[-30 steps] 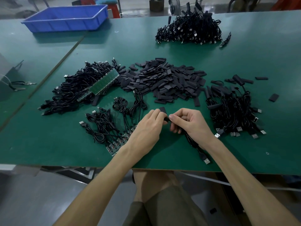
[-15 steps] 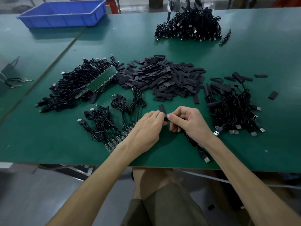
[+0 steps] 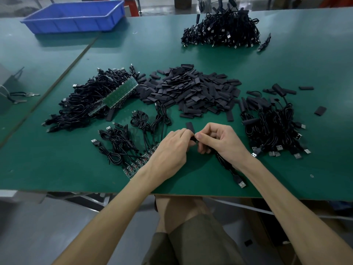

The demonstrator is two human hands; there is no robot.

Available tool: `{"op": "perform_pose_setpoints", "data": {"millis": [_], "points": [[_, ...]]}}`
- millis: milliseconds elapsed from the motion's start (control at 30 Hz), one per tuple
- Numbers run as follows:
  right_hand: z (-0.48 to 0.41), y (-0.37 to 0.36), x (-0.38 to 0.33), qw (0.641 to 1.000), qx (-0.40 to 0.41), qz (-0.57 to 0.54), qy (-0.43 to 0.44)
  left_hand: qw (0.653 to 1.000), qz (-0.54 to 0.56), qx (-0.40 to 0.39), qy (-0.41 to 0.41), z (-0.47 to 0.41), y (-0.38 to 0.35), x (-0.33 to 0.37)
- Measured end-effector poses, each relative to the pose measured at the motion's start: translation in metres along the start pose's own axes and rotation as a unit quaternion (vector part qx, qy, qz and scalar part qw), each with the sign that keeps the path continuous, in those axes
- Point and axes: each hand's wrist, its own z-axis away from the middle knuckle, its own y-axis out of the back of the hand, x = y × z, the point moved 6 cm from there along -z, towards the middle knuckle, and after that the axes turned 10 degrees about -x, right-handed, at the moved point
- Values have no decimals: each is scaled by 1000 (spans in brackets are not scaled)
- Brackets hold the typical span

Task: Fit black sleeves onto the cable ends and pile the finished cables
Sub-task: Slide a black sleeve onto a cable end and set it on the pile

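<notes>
Green tabletop [image 3: 286, 60] is seen from the head camera, with a blue tray [image 3: 76, 16] set at its far left. A sleeve [image 3: 190, 127] is pinched in the left hand [image 3: 172, 150] and sticks up above the fingertips. A cable [image 3: 235, 175] is gripped in the curled fingers of the right hand [image 3: 223, 142], its plug laid near the front edge. The hands are touching. A sleeve heap [image 3: 191, 90] is spread just beyond them, flanked by a left pile [image 3: 91, 104] and a right pile [image 3: 273, 127] of cables. A far pile [image 3: 221, 33] is set well behind.

Bare forearms [image 3: 122, 207], olive-brown shorts [image 3: 194, 243]
</notes>
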Motion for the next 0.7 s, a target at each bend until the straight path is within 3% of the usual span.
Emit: {"op": "perform_pose_setpoints", "data": {"millis": [300, 400, 567, 700], "points": [[0, -1, 3, 1000, 11, -19, 3, 995, 11, 99, 7, 6, 16, -1], [2, 4, 2, 999, 21, -37, 24, 996, 30, 79, 0, 5, 15, -1], [3, 8, 2, 998, 34, -28, 37, 980, 195, 36, 18, -1, 11, -17], [3, 8, 1, 999, 30, -26, 38, 967, 249, 31, 34, -4, 8, -27]]}}
